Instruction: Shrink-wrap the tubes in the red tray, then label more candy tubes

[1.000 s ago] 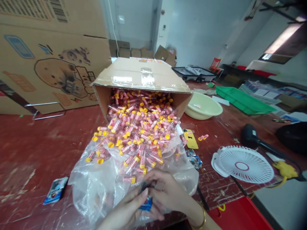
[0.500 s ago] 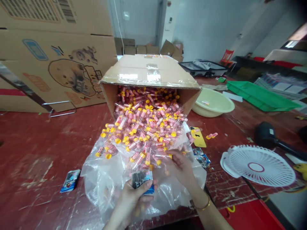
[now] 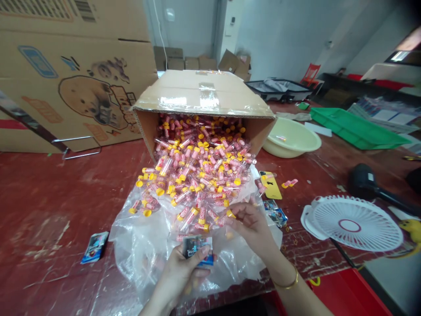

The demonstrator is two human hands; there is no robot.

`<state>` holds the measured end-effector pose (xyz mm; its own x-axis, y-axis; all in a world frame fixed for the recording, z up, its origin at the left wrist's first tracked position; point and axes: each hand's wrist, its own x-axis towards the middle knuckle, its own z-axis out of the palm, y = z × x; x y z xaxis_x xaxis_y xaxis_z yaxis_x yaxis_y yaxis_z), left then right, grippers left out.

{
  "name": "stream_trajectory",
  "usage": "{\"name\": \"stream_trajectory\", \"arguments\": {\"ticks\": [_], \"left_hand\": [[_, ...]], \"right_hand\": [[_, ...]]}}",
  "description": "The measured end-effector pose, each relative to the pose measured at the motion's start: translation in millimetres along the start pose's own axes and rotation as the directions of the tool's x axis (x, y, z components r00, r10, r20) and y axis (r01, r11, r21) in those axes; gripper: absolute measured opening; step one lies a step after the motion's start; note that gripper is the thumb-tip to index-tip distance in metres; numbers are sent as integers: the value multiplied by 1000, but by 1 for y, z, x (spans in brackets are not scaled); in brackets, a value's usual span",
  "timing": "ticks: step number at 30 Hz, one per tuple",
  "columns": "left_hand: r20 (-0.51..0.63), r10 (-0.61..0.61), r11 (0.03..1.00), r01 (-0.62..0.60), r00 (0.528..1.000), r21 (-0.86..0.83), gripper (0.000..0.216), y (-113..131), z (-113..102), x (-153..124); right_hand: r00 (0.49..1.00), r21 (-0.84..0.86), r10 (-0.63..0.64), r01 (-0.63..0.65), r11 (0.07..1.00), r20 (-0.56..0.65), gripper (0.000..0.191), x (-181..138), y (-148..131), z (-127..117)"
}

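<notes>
My left hand [image 3: 179, 276] is closed on a small blue and black card packet [image 3: 198, 249], held low over a clear plastic sheet [image 3: 144, 250]. My right hand [image 3: 250, 226] pinches a clear tube with a yellow cap [image 3: 226, 215] at the near edge of a heap of such tubes [image 3: 194, 175]. The heap spills from a cardboard box [image 3: 200, 94] lying on its side on the red table [image 3: 49, 202]. A gold bangle sits on my right wrist.
A loose card packet [image 3: 94, 246] lies at the left, more packets [image 3: 275, 213] and a yellow phone [image 3: 271, 186] at the right. Further right stand a white fan [image 3: 351, 224], a pale basin [image 3: 291, 140], a green tray [image 3: 357, 129]. A large printed carton [image 3: 72, 74] stands behind.
My two hands have come apart. The right hand went up to the heap and closed on a tube, while the left kept the packet.
</notes>
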<state>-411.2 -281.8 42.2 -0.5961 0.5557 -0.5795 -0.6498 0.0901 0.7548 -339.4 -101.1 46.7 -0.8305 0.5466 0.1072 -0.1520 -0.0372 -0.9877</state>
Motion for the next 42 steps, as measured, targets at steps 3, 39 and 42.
{"name": "stream_trajectory", "arguments": {"ticks": [3, 39, 42], "left_hand": [[28, 16, 999, -17, 999, 36, 39, 1, 1, -1], [-3, -31, 999, 31, 1000, 26, 38, -1, 16, -7], [11, -43, 999, 43, 999, 26, 38, 1, 13, -9]], "right_hand": [[994, -129, -90, 98, 987, 69, 17, 2, -7, 0], [917, -30, 296, -299, 954, 268, 26, -14, -8, 24], [961, -120, 213, -194, 974, 179, 25, -11, -6, 21]]}}
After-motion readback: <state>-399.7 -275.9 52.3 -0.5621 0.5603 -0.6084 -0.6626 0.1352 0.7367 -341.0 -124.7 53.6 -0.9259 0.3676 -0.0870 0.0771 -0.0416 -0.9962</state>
